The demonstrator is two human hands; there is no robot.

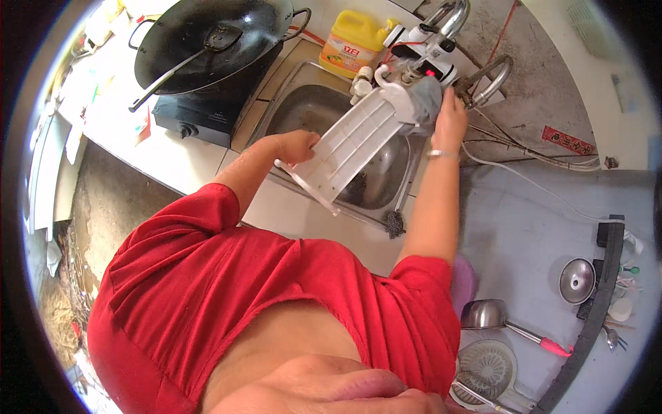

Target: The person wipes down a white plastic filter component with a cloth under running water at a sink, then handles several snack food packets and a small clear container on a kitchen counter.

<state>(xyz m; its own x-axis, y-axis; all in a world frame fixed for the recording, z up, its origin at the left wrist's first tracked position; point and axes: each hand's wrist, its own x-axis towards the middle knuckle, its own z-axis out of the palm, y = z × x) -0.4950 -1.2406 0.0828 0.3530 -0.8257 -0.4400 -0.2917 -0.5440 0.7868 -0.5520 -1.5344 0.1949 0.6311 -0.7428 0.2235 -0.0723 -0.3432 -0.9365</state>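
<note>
My left hand (298,146) grips the near left edge of a white plastic rack panel (357,145), which is held tilted over the stainless steel sink (385,181). At the panel's far right end, my right hand (449,116) presses a wet grey cloth (425,103) against it, beside a white curved hook-like part (395,93). The cloth is close below the faucet (414,72); whether water runs there is hard to tell. A steel wool scrubber with a handle (395,223) lies on the sink's near right rim.
Left of the sink, a wok (181,39) holding a spatula (222,39) rests on a black gas stove (194,119). A yellow detergent jug (351,44) and small bottles (363,83) stand behind the sink. Cables (527,147), a ladle-like pan (485,314) and a strainer (486,367) are at the right.
</note>
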